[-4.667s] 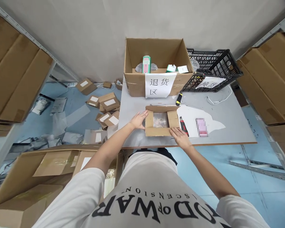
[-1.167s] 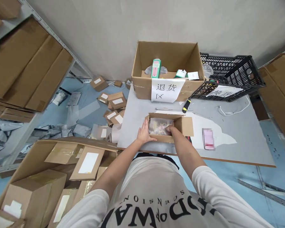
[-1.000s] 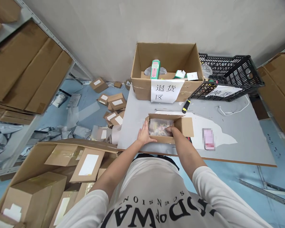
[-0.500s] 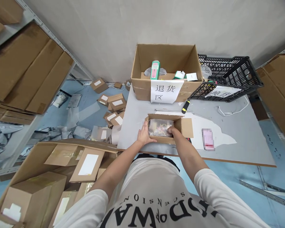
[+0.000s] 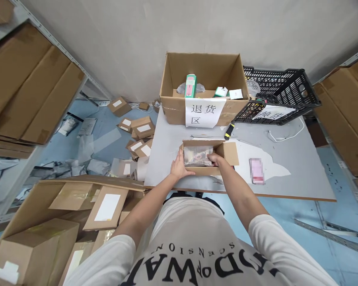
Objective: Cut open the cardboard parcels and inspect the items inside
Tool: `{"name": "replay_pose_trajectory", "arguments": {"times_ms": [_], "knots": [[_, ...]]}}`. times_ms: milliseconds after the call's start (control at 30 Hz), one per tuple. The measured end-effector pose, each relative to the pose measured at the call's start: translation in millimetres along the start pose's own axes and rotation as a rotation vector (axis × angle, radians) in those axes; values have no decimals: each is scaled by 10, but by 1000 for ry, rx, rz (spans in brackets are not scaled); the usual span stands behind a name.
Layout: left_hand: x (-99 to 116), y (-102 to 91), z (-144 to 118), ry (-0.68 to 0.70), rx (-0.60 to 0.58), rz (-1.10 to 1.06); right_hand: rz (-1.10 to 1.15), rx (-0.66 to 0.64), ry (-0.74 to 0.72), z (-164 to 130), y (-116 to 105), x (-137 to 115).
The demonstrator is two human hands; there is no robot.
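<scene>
A small open cardboard box (image 5: 205,171) sits near the front edge of the table, its end flap folded out to the right. My left hand (image 5: 179,167) grips the box's left end, fingers along the side wall and thumb along the front wall. Inside lies a package in clear, cloudy plastic wrap (image 5: 197,156); its printed contents are too blurred to name. My right hand (image 5: 216,159) reaches into the box and pinches the right end of this package. Some of the right fingers are hidden below it.
A large carton (image 5: 173,111) with a paper sign stands behind, beside a black plastic crate (image 5: 286,87). A yellow-and-black cutter (image 5: 229,131) and a blurred pink phone (image 5: 257,171) lie on the table (image 5: 304,174). At my left stands a big carton (image 5: 44,190) of parcels.
My right hand has shifted slightly at the package's right end, and the package appears a little more tilted. My left hand stays on the box. The whole view has moved slightly.
</scene>
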State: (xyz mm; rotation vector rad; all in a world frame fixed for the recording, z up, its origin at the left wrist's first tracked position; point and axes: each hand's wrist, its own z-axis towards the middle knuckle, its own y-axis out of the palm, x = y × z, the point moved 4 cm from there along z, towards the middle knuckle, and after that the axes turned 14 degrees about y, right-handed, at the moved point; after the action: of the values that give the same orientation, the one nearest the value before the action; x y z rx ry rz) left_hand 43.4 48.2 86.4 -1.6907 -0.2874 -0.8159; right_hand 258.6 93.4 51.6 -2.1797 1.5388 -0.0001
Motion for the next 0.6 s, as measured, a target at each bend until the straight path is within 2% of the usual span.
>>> {"name": "replay_pose_trajectory", "arguments": {"times_ms": [167,400,600], "knots": [[-8,1,-1,2,7,-2,78,-61,3,-68,25,-14],[20,1,-5,-47,-15,34,209,-62,-130,-346,32,-68],[29,-13,-16,-60,-11,42,317,-120,-231,-633,-125,-49]]}}
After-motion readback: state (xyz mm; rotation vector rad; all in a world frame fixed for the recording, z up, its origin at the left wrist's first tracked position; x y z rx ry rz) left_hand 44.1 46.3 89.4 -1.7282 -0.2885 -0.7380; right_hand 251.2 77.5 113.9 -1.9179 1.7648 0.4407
